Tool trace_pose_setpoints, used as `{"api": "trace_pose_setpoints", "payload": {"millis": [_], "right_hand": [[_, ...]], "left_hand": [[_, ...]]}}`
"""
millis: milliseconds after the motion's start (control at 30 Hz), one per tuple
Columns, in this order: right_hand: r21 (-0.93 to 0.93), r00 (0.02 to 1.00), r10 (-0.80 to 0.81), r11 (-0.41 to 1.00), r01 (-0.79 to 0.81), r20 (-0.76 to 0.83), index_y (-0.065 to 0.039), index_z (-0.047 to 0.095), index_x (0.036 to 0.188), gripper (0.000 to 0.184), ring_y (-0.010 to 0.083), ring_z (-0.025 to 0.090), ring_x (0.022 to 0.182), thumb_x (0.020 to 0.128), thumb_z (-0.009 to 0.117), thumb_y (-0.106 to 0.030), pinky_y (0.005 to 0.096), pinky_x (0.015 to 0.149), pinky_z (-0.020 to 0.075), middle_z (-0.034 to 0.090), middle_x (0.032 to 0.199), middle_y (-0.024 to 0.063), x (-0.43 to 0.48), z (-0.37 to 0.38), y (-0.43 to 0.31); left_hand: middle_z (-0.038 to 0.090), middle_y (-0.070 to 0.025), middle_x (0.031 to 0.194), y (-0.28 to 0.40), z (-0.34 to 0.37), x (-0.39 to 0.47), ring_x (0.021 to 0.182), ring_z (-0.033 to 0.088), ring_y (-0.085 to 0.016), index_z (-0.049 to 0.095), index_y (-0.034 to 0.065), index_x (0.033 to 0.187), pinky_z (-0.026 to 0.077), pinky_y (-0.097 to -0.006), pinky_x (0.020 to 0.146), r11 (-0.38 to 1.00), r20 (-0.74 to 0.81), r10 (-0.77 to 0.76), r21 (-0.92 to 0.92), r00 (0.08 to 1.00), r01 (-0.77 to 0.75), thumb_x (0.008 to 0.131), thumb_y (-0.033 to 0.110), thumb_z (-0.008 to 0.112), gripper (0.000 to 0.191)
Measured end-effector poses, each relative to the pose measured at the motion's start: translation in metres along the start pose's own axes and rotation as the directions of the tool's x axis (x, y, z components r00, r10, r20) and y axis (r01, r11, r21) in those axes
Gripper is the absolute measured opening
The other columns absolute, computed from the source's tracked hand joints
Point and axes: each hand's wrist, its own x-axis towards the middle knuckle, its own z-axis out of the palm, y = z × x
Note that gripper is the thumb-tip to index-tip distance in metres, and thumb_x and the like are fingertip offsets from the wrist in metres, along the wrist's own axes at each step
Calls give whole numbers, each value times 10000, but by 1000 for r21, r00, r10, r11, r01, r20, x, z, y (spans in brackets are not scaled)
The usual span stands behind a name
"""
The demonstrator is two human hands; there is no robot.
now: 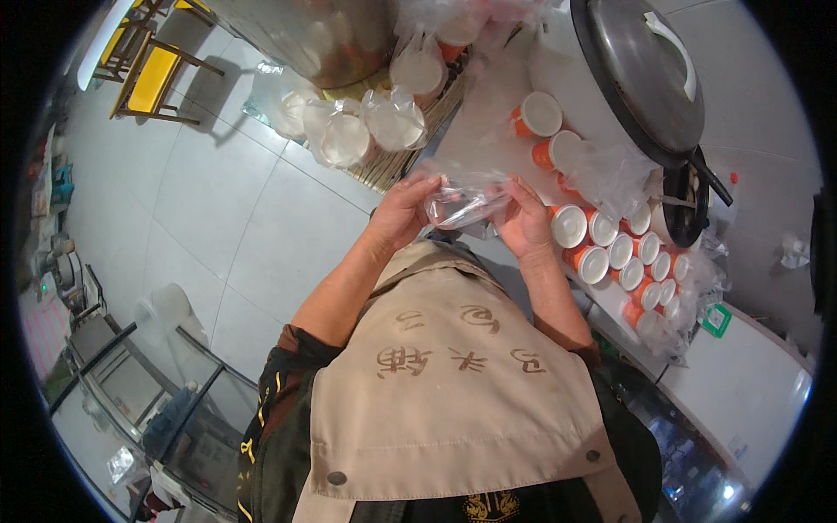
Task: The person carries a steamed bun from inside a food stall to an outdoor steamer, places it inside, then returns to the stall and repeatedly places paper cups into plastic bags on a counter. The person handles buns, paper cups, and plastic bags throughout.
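A clear plastic bag point(465, 201) is stretched between my two hands above the beige apron. My left hand point(407, 208) pinches one side of it, and my right hand point(525, 219) grips the other. Just right of my right hand stand rows of orange paper cups with white lids point(569, 225). Two more lidded cups point(541, 114) are farther back. Beyond my left hand, bagged lidded cups point(345, 138) sit on a woven mat point(387, 165). Whether the stretched bag holds anything cannot be told.
A large metal pot point(320, 39) stands at the back. A dark lidded pan point(644, 72) is at the back right, above loose plastic bags point(611, 176). A yellow-seated chair point(154, 80) stands at the far left. A metal-framed rack point(189, 392) is at the lower left.
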Motion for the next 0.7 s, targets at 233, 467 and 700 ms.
{"api": "trace_pose_setpoints", "payload": {"millis": [233, 467, 700], "right_hand": [[5, 990, 42, 999, -42, -135, -146, 612, 1093, 91, 179, 648, 786, 1008, 618, -181, 333, 541, 524, 664, 867, 58, -9, 18, 10], [-253, 975, -85, 967, 30, -207, -124, 596, 1045, 57, 121, 577, 616, 1025, 597, -178, 237, 438, 420, 653, 825, 40, -4, 28, 9], [-472, 947, -126, 881, -30, -296, -131, 620, 1010, 45, 73, 518, 568, 1018, 601, -172, 226, 440, 393, 668, 838, 39, 13, 14, -2]], "left_hand": [[716, -98, 1034, 10, -9, -9, 894, 686, -221, 651, 6, 1197, 565, -399, 819, 968, 162, -173, -157, 972, 198, 1036, 271, 568, 320], [728, -68, 974, 11, -14, -4, 844, 686, -175, 695, 1, 1146, 558, -366, 823, 918, 190, -347, 271, 918, 291, 966, 220, 698, 283], [724, -78, 911, 6, -32, 16, 775, 698, -178, 691, 0, 1054, 576, -338, 787, 980, 121, -172, 120, 978, 158, 952, 169, 713, 198]]}}
